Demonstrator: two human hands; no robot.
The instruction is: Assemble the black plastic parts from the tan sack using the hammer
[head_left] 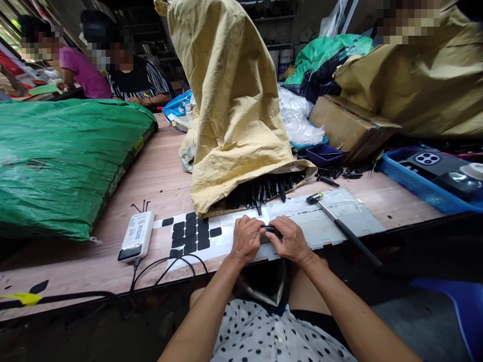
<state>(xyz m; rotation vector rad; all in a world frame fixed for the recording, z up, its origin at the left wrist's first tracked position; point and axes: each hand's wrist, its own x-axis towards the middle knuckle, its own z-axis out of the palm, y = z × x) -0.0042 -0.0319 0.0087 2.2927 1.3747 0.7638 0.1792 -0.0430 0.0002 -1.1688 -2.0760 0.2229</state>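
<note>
Between my fingertips, near the table's front edge, is a small black cylindrical part (268,229). My left hand (246,236) pinches its left end, and my right hand (289,239) closes on its right end. Just beyond the hands, a tan sack (234,115) lies with its mouth towards me, and many slim black pieces (260,193) spill from it. To the right of my right hand, a mallet (339,223) with a black handle rests across a grey sheet (350,206). Left of my hands, black rounded-square pads (190,234) lie on a white sheet.
A white power bank (138,234) with black cables lies on the left, beside a big green sack (68,166). At the right are a blue tray (407,176) holding a phone, a cardboard box (347,125) and a small dark-blue basket (324,155). Other people sit across the table.
</note>
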